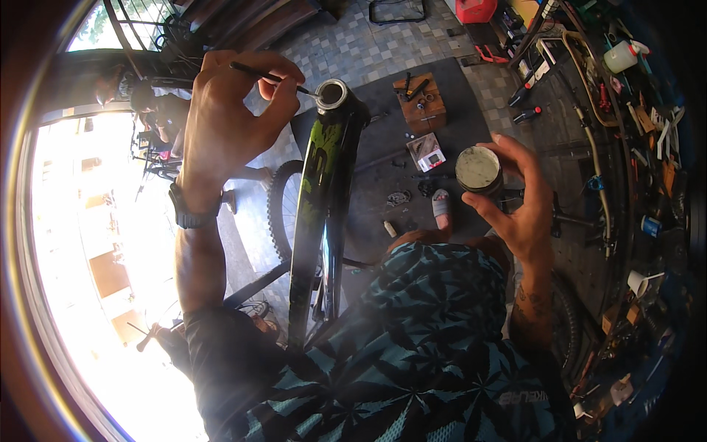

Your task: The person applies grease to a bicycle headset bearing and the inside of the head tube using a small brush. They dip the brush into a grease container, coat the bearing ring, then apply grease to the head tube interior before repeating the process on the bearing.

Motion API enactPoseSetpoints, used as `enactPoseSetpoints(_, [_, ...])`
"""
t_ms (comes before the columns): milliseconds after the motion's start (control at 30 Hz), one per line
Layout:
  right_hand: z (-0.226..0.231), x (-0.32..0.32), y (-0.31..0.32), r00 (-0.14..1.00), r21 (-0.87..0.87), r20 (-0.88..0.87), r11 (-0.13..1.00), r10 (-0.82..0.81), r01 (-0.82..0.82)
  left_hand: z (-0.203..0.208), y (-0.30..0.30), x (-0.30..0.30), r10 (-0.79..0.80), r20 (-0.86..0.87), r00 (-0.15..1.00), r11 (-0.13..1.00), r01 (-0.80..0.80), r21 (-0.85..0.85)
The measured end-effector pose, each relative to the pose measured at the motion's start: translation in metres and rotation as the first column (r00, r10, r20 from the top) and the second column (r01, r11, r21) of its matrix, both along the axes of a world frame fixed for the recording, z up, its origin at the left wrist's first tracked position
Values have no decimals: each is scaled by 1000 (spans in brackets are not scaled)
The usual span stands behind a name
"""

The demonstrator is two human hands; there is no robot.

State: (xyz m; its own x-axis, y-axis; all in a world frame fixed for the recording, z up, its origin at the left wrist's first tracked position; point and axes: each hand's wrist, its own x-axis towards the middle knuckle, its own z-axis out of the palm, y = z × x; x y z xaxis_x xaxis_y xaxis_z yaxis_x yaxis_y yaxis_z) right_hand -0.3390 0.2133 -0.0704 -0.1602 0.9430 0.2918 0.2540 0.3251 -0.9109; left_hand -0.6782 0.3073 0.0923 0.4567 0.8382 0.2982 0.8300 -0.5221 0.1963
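Observation:
My left hand (232,110) is closed in a pinch on a thin dark-handled brush (258,72). Its pale tip meets the silver rim at the open top of the head tube (341,113) on a bicycle frame (312,177). The frame is black with yellow-green markings, and its tube points up towards me. Off to the right, my right hand (529,195) is wrapped round a small round jar (479,168). A pale grey-green, grease-like surface shows on top of the jar; its side is dark.
A wooden block (423,107) bearing small parts and tools stands on a dark mat (368,140), near a small box (426,152). A bicycle wheel (282,210) is left of the frame. Tools crowd the right-hand bench (648,169). Another person (166,114) is at far left.

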Motion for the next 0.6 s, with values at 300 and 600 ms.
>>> enactPoseSetpoints(300, [0,3,-3,1000,10,16,1000,-15,15,-6,3,5,-67,6,998,997,67,26])
enactPoseSetpoints(600, [0,2,-3,1000,0,5,1000,-11,11,8,-3,1,-240,-217,946,969,246,1])
